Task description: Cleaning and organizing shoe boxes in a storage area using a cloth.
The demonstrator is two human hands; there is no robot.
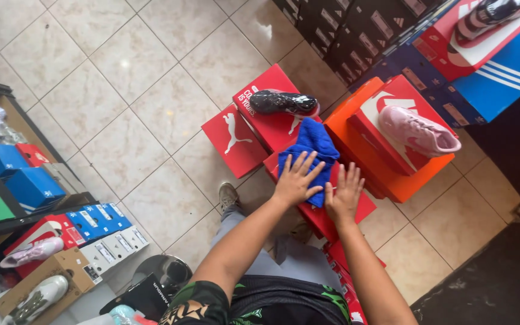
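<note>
Around: black shoe [284,102] on a red box [272,123] at 12 o'clock of the cloth; pink shoe [417,131] on a red box atop an orange box [356,135] at 2 o'clock, its near side just beside the right hand.
Further: stacked dark boxes [344,36] at 1 o'clock; shelf [13,174] with blue boxes at 9 o'clock.
Cloth: blue cloth [311,153], soft and rumpled, draped over a low red box [332,213] in front of the person.
Left hand: left hand [296,177] open, fingers spread, pressed flat on the cloth.
Right hand: right hand [344,192] open, palm down on the low box, touching the cloth's right edge.
Edges: cloth hangs over the box's far edge.
Room: open tiled floor [121,108] from 9 to 11 o'clock; boxes crowd 12 to 3.
</note>
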